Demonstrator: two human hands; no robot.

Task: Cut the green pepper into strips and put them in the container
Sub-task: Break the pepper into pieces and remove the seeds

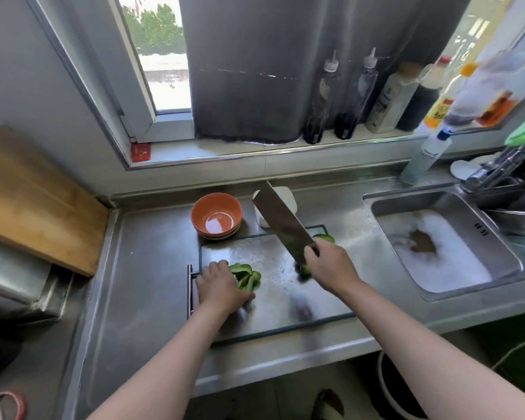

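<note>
The green pepper (245, 277) lies opened out at the near left of the cutting board (255, 253). It is held down by the left hand (222, 286), whose fingers are curled over its left side. The cleaver (281, 221) is gripped at the handle by the right hand (331, 268), with the blade lifted and tilted toward the window. The flesh is judged light, crisp and hollow — its glossy skin may slip on the wet-looking board, so it is best pinned flat with fingertips tucked back. A smaller pepper piece (325, 237) is seen at the board's far right corner. Open board is available between the hands. The orange bowl (216, 215) — probably the container — stands just beyond the far edge, and the sink (412, 204) lies to the right.
</note>
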